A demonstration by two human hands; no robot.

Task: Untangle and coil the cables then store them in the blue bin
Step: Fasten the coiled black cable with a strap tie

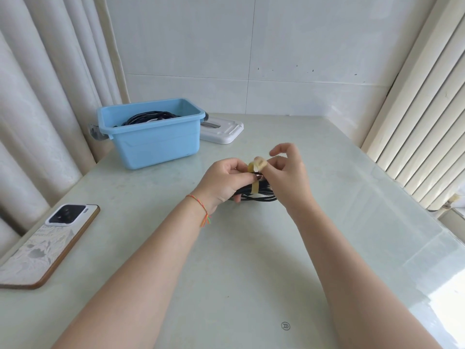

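A glossy, smooth tabletop (226, 260) is being shown; at ten o'clock, a smooth plastic blue bin (156, 144). Matt black cables (259, 191) are being bound by a yellowish rubbery band (254, 188).

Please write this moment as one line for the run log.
step: fastening | left hand: grips coiled black cable | right hand: pinches yellow strap | light blue plastic bin: holds black cables

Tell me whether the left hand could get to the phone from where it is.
Probably yes. The phone lies uncovered on the table, on the left hand's side, with nothing between them. But that hand grips the cable bundle and would have to let go first.
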